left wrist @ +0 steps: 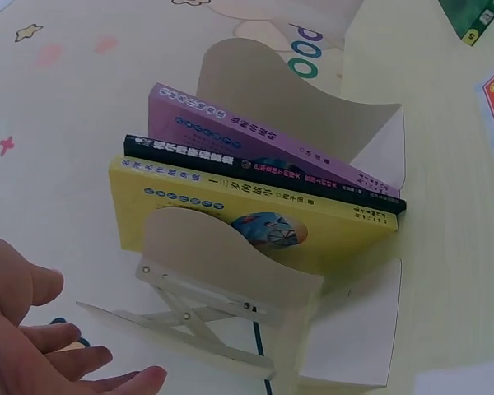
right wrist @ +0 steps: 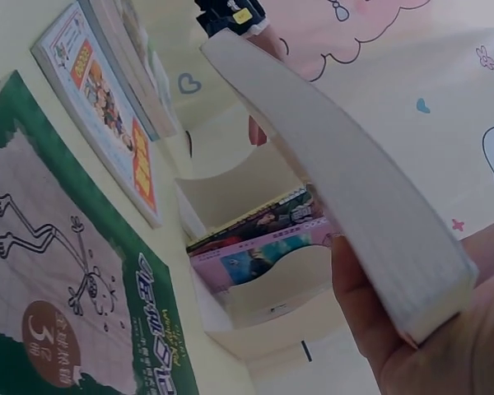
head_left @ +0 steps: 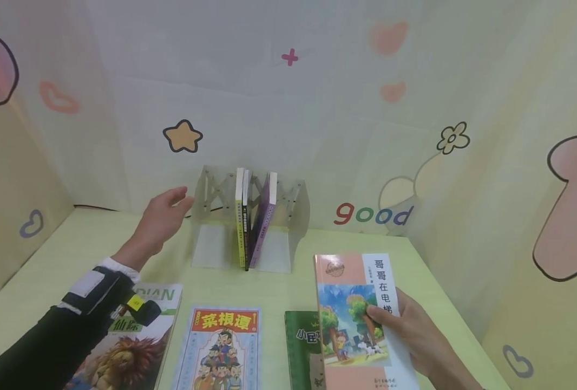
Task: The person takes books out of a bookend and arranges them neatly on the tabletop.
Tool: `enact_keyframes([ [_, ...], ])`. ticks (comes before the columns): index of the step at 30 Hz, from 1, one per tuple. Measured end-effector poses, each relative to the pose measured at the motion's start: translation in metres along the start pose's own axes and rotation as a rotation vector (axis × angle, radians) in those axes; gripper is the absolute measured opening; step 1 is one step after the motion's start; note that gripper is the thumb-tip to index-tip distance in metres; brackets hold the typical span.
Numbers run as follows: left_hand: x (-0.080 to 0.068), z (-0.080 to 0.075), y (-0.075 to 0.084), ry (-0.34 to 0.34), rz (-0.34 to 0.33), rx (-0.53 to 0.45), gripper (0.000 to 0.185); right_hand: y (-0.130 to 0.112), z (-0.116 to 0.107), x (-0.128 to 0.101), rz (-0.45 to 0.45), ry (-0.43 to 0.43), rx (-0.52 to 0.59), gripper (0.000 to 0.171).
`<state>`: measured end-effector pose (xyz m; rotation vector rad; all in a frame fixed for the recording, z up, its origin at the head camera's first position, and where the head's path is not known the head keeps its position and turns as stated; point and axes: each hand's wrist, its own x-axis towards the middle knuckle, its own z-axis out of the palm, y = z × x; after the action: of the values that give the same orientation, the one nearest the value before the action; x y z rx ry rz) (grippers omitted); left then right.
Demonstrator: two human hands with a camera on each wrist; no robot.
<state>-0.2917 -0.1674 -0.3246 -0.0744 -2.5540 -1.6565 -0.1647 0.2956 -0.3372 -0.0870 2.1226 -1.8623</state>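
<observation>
My right hand (head_left: 422, 338) grips a paperback with a pink and white cover (head_left: 349, 314), thumb across its front. In the right wrist view the paperback's page edges (right wrist: 337, 181) face the camera. At the left side of a light metal bookstand (head_left: 300, 216), my left hand (head_left: 164, 219) is raised, its fingers extended and holding nothing. Inside the stand, a yellow book (left wrist: 313, 234) and a black-spined book (left wrist: 255, 171) stand together, and a purple book (left wrist: 198, 123) leans beside them.
In front of the stand lie a lion-cover book (head_left: 128, 352), partly behind my left forearm, a blue and red comic-style book (head_left: 225, 346), and a green book (head_left: 298, 346) partly covered by the held paperback. A patterned cloth wall (head_left: 317, 135) rises behind the table.
</observation>
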Motion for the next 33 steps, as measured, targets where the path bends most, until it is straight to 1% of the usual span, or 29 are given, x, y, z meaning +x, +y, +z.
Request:
enact_keyframes([
  [7,0.009,0.01,-0.003,-0.006,-0.003,0.024,0.065,0.012,0.004,0.002,0.022,0.006,-0.011,0.065],
  [9,0.01,0.012,-0.002,0.0,-0.001,0.018,0.065,0.015,0.005,0.003,0.029,0.015,-0.024,0.066],
  [12,0.01,0.015,-0.001,0.027,0.003,0.001,0.065,0.02,0.005,0.005,0.039,0.022,-0.046,0.068],
  [15,0.011,0.018,0.0,0.05,0.014,-0.017,0.063,0.026,0.006,0.005,0.04,0.011,-0.059,0.068],
  [20,0.012,0.023,-0.002,0.048,0.03,-0.033,0.058,0.038,0.008,0.006,0.036,-0.017,-0.099,0.062],
  [26,0.013,0.024,-0.003,0.097,0.021,-0.033,0.055,0.05,0.011,0.008,0.042,-0.03,-0.124,0.063],
  [33,0.014,0.021,-0.005,0.091,-0.006,-0.048,0.054,0.066,0.013,0.008,0.063,-0.03,-0.183,0.064],
])
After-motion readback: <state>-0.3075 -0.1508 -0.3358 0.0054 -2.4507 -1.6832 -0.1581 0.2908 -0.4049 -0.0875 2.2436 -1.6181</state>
